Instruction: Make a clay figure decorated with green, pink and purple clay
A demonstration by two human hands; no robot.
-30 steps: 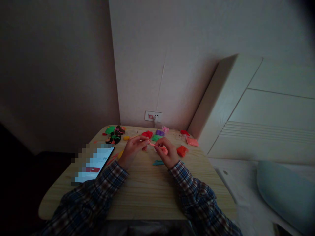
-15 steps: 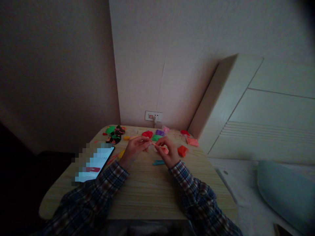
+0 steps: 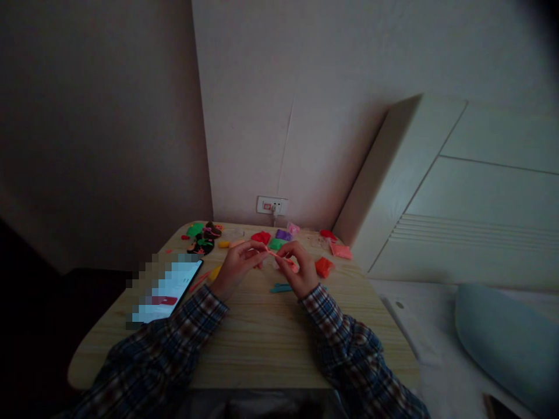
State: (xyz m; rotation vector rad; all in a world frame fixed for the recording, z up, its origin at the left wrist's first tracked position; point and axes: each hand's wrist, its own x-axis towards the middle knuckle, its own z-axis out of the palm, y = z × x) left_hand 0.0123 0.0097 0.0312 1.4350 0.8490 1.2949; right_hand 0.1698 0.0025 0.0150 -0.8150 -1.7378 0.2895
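A thin coral-pink strip of soft modelling clay point(image 3: 272, 254) stretches between my two hands above the far half of the table. My left hand point(image 3: 237, 266) pinches one end between thumb and fingers. The other end is in the closed fingertips of my right hand point(image 3: 300, 270). More coral-pink clay point(image 3: 293, 266) shows just under the right fingers; whether it joins the strip I cannot tell. Teal sticks point(image 3: 282, 287) lie on the table below the right hand. To its right sits an orange-red clay lump point(image 3: 324, 267), apparently in clear wrapping.
On the wooden table point(image 3: 262, 349), a phone point(image 3: 168, 288) lies left of my left forearm. Behind it are dark and green clay figures point(image 3: 201, 243). Red point(image 3: 261, 237), green point(image 3: 278, 244) and purple clay point(image 3: 283, 235) lie at the back. A coral packet point(image 3: 341, 251) rests at the far right.
The strip between my fingertips shows slightly more clearly now. Both hands stay in nearly the same place, and the view has shifted very slightly.
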